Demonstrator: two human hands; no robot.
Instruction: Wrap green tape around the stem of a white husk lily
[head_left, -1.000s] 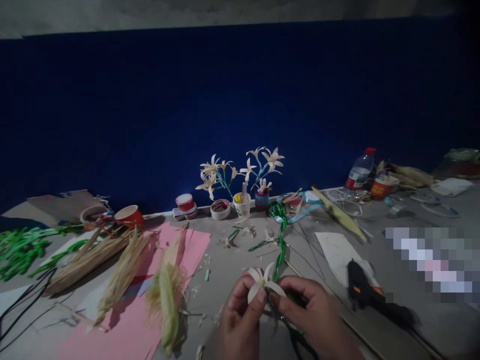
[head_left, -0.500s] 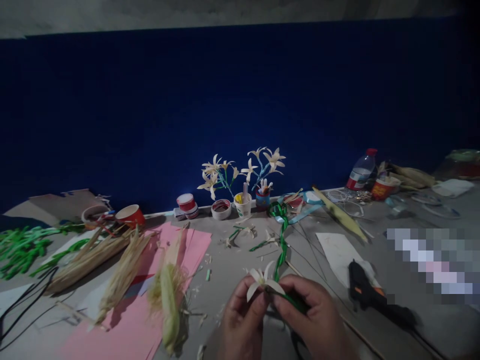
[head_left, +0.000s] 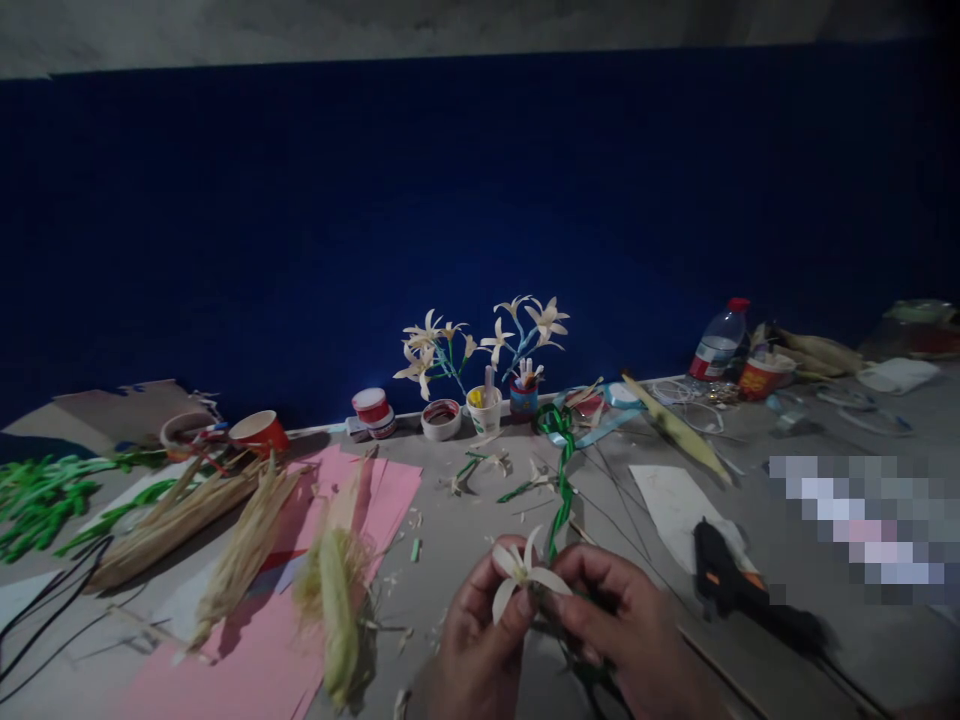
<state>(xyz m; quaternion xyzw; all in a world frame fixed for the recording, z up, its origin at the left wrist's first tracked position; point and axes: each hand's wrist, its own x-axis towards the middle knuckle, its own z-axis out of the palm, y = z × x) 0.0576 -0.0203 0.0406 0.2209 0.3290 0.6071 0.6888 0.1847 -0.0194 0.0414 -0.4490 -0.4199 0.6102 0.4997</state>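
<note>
A white artificial flower (head_left: 519, 572) with pointed petals faces up in my left hand (head_left: 480, 630), whose thumb and fingers are closed around its base. My right hand (head_left: 619, 620) is pressed close against the flower's right side, with thumb and fingertips together at a green ribbon (head_left: 564, 500). That ribbon comes twisted from a bundle farther back, and its lower part hangs dark below my right fingers. The flower's stem is hidden by my hands. Beyond them lie small green-stemmed flower pieces (head_left: 474, 466) on the table.
Finished flowers (head_left: 424, 345) stand in small pots at the back. To the right lies a black glue gun (head_left: 739, 590) beside white paper (head_left: 664, 505). On the left are dried corn husks (head_left: 244, 550), pink sheets (head_left: 394, 500) and green fuzzy stems (head_left: 45, 510). A bottle (head_left: 720, 340) stands far right.
The flower has tilted up slightly in my left hand. My right hand has turned a little, and the ribbon that ran under its palm now hangs lower.
</note>
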